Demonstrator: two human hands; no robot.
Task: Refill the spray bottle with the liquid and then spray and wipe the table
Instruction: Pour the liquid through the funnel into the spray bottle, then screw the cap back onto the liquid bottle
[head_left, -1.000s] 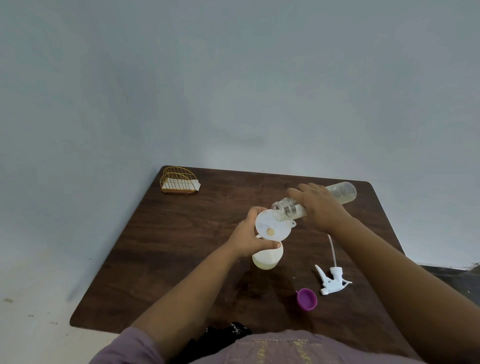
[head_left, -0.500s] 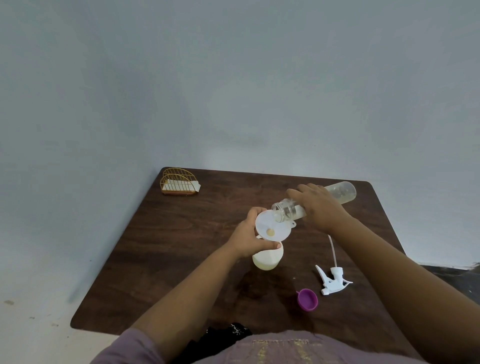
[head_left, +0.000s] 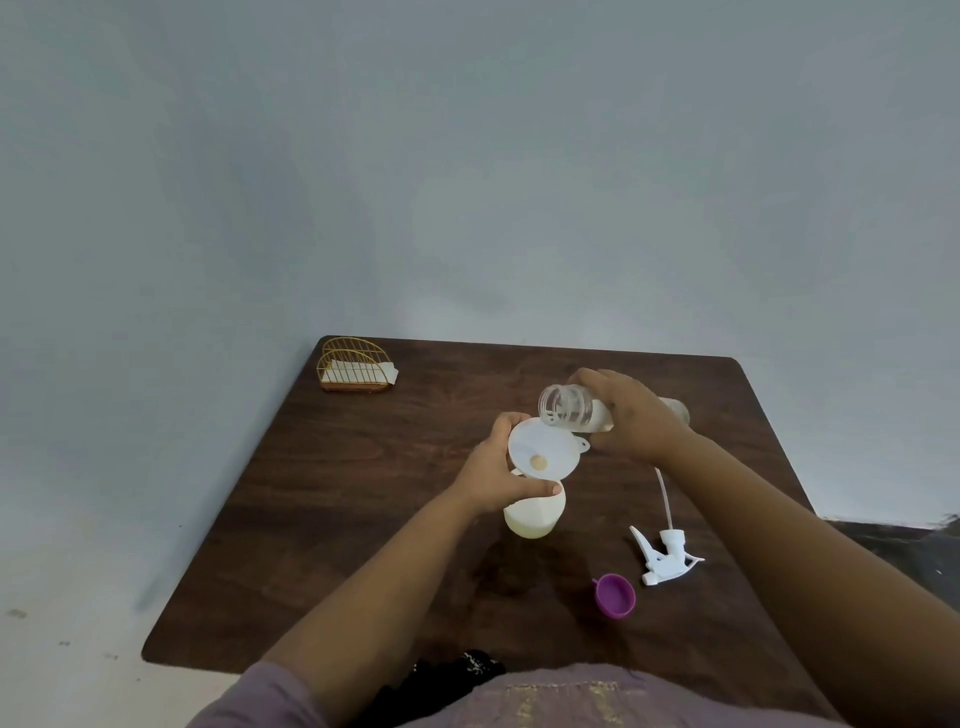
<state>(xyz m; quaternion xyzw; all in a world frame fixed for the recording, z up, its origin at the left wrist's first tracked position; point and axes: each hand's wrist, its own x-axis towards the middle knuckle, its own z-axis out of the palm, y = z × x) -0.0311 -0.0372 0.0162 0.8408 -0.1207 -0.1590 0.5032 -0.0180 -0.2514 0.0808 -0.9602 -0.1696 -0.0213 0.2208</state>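
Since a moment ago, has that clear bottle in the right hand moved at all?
Yes. The clear bottle has swung round: its mouth now faces the camera more, its base sits nearer the right hand, measured against the table's far edge.

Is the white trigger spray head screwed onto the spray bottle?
No, the white trigger spray head lies loose on the dark wooden table, apart from the pale plastic spray bottle.

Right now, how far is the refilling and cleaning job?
Done: the trigger head and the purple cap are off and lie on the table. In hand: the left hand holds the funnel on the white spray bottle, while the right hand tips the clear bottle over it. Left: screw the head back on, spray, and wipe.
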